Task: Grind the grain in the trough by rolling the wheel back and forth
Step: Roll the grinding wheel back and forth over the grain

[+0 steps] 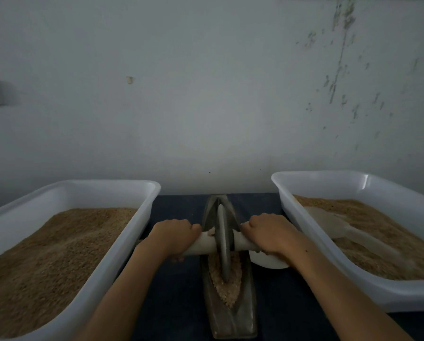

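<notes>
A narrow dark boat-shaped trough point(240, 318) lies lengthwise on the dark table between two tubs. Pale crushed grain point(228, 289) fills its near half. A thin grey wheel point(222, 242) stands upright in the groove, near the trough's middle. A light wooden axle point(203, 244) passes through the wheel. My left hand point(172, 236) grips the axle's left end and my right hand point(267, 233) grips its right end, both with fingers curled over it.
A white plastic tub point(122, 247) of brown grain stands at the left. A second white tub point(287, 207) of grain at the right holds a pale scoop point(334, 225). A white dish point(267, 263) sits under my right wrist. A wall rises right behind the table.
</notes>
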